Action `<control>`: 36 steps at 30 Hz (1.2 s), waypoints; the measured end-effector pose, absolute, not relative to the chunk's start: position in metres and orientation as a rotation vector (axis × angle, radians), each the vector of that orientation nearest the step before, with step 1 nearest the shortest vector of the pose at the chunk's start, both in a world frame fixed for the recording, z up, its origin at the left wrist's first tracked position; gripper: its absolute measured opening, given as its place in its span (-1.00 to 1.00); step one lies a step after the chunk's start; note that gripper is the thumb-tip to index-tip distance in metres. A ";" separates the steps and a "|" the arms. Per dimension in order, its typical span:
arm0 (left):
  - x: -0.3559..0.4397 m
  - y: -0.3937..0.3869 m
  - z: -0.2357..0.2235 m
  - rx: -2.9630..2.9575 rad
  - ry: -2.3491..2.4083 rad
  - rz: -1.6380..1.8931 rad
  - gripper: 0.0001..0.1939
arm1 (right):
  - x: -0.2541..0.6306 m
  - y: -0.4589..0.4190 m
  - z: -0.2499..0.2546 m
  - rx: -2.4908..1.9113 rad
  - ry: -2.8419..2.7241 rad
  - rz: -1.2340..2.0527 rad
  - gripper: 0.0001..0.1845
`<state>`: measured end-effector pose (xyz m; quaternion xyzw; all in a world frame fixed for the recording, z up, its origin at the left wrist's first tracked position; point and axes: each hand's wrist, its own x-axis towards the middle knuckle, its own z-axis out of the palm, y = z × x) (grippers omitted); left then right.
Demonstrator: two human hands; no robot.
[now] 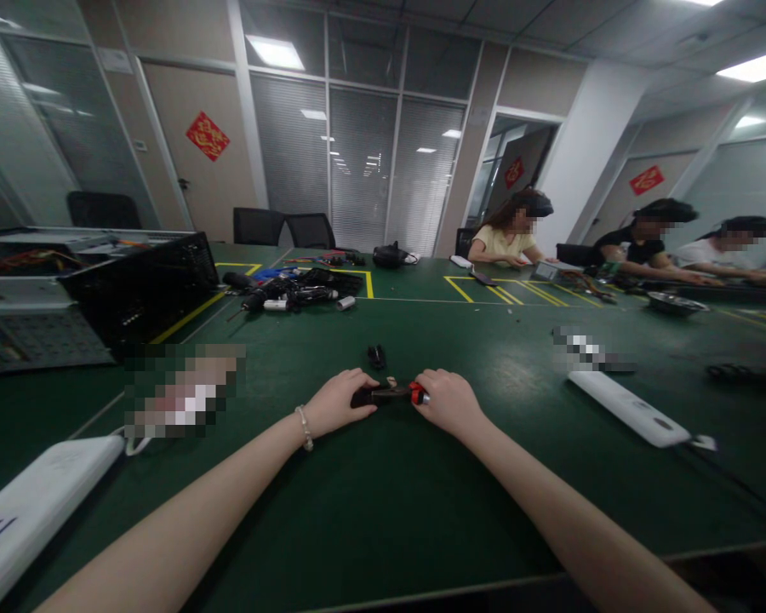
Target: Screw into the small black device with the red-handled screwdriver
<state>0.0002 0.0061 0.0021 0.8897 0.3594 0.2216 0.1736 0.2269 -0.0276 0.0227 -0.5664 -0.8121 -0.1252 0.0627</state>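
Note:
Both my hands rest on the green table [383, 494] and hold one small black tool [383, 394] with a red part at its right end. My left hand [335, 403], with a bead bracelet on the wrist, is closed around the tool's black left end. My right hand [448, 402] is closed around the red end [417, 393]. A small black piece [376, 356] lies on the table just beyond the tool, apart from both hands.
A white power bank [35, 502] lies near left, another white device [629, 409] at right. An open computer case [89, 294] stands at far left. Black tools and parts [294, 289] are heaped mid-table. Three people sit at the far right.

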 end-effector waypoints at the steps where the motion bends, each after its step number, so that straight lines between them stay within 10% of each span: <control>1: 0.000 0.006 0.003 2.520 1.019 0.626 -0.68 | 0.227 -0.028 0.023 -1.704 -2.454 -0.382 -0.80; 36: 0.000 0.004 0.004 2.515 1.031 0.614 -0.68 | 0.228 -0.028 0.024 -1.725 -2.468 -0.398 -0.79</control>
